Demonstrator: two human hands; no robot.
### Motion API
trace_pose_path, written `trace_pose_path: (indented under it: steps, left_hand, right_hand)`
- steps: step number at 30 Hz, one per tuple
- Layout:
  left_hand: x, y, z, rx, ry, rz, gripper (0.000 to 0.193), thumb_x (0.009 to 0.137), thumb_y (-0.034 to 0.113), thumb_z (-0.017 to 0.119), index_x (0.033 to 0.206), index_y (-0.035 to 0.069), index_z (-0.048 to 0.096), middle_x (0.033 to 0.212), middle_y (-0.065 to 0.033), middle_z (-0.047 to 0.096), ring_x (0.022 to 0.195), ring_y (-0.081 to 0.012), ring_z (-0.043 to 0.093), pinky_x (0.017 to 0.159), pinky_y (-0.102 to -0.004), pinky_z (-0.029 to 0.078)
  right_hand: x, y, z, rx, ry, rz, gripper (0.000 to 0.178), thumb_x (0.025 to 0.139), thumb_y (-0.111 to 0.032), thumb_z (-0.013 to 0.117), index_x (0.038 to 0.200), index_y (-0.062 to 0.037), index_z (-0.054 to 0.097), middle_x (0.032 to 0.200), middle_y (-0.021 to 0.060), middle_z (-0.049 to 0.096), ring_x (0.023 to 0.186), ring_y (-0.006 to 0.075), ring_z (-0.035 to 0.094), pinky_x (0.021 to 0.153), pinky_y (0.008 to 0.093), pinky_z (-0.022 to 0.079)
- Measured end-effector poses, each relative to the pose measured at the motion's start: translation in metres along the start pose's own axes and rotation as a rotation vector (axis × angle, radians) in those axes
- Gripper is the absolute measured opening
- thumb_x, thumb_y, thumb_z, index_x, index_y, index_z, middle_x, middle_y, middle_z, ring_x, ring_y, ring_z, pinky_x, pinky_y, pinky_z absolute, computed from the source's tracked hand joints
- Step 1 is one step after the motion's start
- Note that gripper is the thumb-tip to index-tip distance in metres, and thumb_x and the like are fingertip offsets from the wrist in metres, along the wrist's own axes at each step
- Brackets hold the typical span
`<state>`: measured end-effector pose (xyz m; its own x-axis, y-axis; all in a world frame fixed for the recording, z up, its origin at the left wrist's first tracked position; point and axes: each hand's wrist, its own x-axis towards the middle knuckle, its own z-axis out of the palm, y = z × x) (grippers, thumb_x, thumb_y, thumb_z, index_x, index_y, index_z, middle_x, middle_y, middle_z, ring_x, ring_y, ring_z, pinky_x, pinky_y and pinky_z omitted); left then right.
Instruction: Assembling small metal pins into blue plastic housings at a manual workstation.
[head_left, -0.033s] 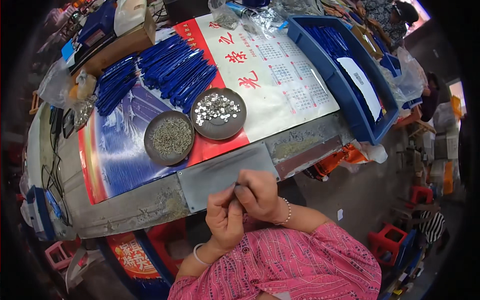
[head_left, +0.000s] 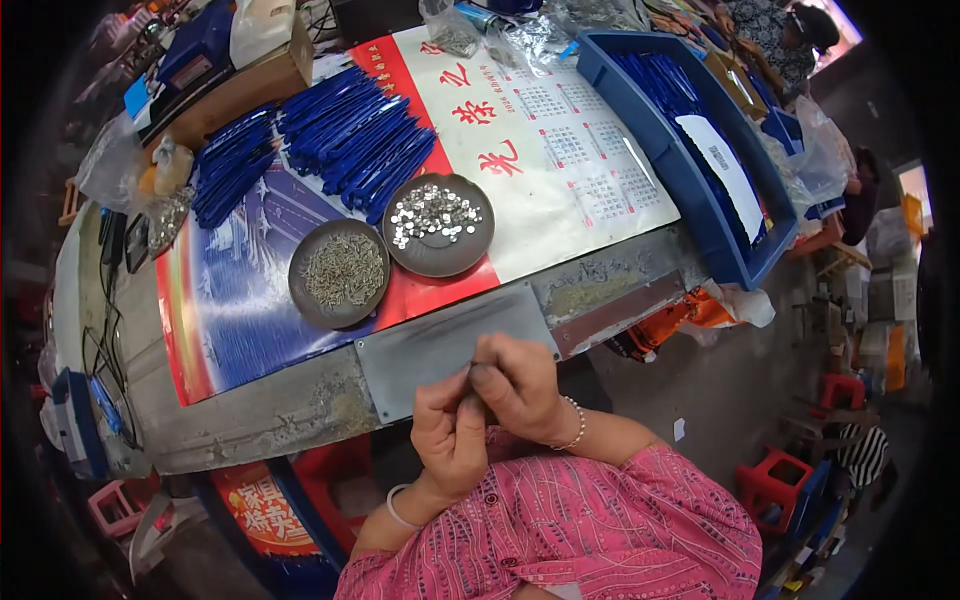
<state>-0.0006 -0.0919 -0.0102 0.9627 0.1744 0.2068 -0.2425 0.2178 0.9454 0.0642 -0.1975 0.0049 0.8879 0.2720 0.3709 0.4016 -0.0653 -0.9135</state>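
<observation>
Right hand point(head_left: 522, 388) barely shifted, meeting left hand point(head_left: 447, 440), shiny discs point(head_left: 432, 216), dull slim pieces point(head_left: 343, 272)

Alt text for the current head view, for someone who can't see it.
A person's left hand and right hand meet in a pinch by a grey plate on a workbench; anything held is unclear. Beyond lie two dark dishes of small metal parts, piles of slender blue items and a blue tray.

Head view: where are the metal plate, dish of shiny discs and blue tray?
Metal plate point(head_left: 430, 345), head view: bare top surface.
Dish of shiny discs point(head_left: 450, 263), head view: bare lower inside.
Blue tray point(head_left: 652, 150), head view: left long wall.
</observation>
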Motion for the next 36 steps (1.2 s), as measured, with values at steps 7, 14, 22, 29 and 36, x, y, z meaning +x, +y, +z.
trace_pose_path:
  steps: [7,14,22,29,36]
  left_hand:
    - [0.000,-0.004,0.002,-0.066,0.031,0.037,0.024,0.092,-0.003,0.046,0.115,-0.002,0.042,0.110,-0.0116,0.054,0.100,-0.0127,0.054,0.087,-0.0249,0.043]
    - [-0.004,-0.009,0.005,-0.018,0.076,-0.053,0.019,0.093,0.001,0.047,0.111,0.001,0.042,0.103,-0.0078,0.055,0.092,-0.0110,0.054,0.083,-0.0231,0.042]
    - [0.006,0.002,0.005,-0.233,0.083,-0.090,0.024,0.092,0.000,0.046,0.115,0.000,0.041,0.101,-0.0073,0.056,0.090,-0.0093,0.054,0.081,-0.0220,0.043]
    - [0.000,-0.011,-0.003,-0.093,0.087,-0.017,0.025,0.093,-0.002,0.046,0.118,-0.004,0.045,0.102,-0.0094,0.058,0.091,-0.0105,0.056,0.082,-0.0219,0.045]
    - [0.000,-0.009,-0.008,-0.289,0.083,-0.037,0.023,0.093,-0.003,0.045,0.115,-0.004,0.046,0.100,-0.0080,0.058,0.086,-0.0074,0.055,0.076,-0.0203,0.046]
  right_hand:
    - [0.011,0.011,0.007,0.062,0.104,-0.260,0.028,0.076,0.000,0.067,0.097,-0.0020,0.049,0.068,0.0093,0.055,0.054,0.0210,0.053,0.049,0.0324,0.043]
    - [-0.005,0.026,0.009,-0.071,0.099,-0.432,0.026,0.080,0.002,0.061,0.101,-0.0024,0.045,0.072,0.0089,0.052,0.055,0.0230,0.051,0.049,0.0316,0.041]
    - [0.005,0.001,-0.006,0.168,-0.049,0.060,0.021,0.091,-0.020,0.056,0.084,-0.0003,0.052,0.066,0.0049,0.048,0.054,0.0123,0.044,0.049,0.0274,0.037]
    - [0.000,0.017,0.005,-0.418,-0.028,-0.304,0.014,0.082,-0.011,0.063,0.079,-0.0012,0.053,0.064,0.0107,0.050,0.049,0.0250,0.049,0.046,0.0330,0.038]
    - [-0.003,-0.002,0.005,0.024,-0.066,0.197,0.010,0.081,-0.006,0.062,0.083,-0.0012,0.053,0.072,0.0105,0.058,0.057,0.0215,0.056,0.054,0.0287,0.045]
